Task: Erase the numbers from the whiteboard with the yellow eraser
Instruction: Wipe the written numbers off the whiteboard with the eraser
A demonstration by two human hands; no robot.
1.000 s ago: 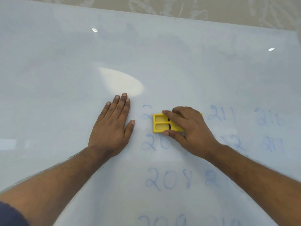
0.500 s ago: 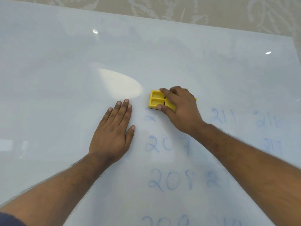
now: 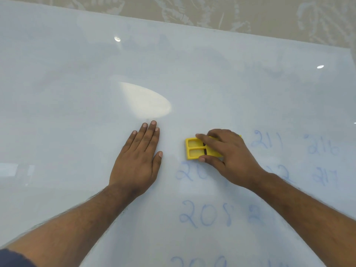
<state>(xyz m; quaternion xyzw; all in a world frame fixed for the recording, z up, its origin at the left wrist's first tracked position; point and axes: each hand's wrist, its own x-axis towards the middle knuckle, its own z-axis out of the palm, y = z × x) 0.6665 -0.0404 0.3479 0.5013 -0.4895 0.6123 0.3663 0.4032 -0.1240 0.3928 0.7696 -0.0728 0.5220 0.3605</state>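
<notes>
While the right hand point(image 3: 229, 157) works, its grip is closed on the yellow eraser point(image 3: 200, 149): forefinger laid over the far edge, thumb against the near edge, remaining fingers covering the right part of the block. In my judgement that pinch across the width is what allows the pad to be pressed flat and pushed sideways without twisting. The eraser lies flat on the whiteboard point(image 3: 192, 74), its open ribbed back facing up and left of the grip.

Just below the grip stands a partly wiped number point(image 3: 190, 174), its later digits hidden under the wrist or already gone; I cannot tell which. Further below the grip a fuller blue number point(image 3: 206, 214) remains, and another point(image 3: 198, 262) is cut off by the lower edge of view. Right of the grip, faint numbers point(image 3: 266, 142) run in a column, with more point(image 3: 322, 148) beyond them. Above and left of the grip the surface carries only pale smears.

The left hand point(image 3: 138, 160) holds nothing; it lies flat, fingers straight and together, palm down on the board left of the grip and apart from the eraser. I judge it to be a brace that steadies the board against the rubbing.

Assessment: erasing is under way, and most of the writing is still to be cleared.
</notes>
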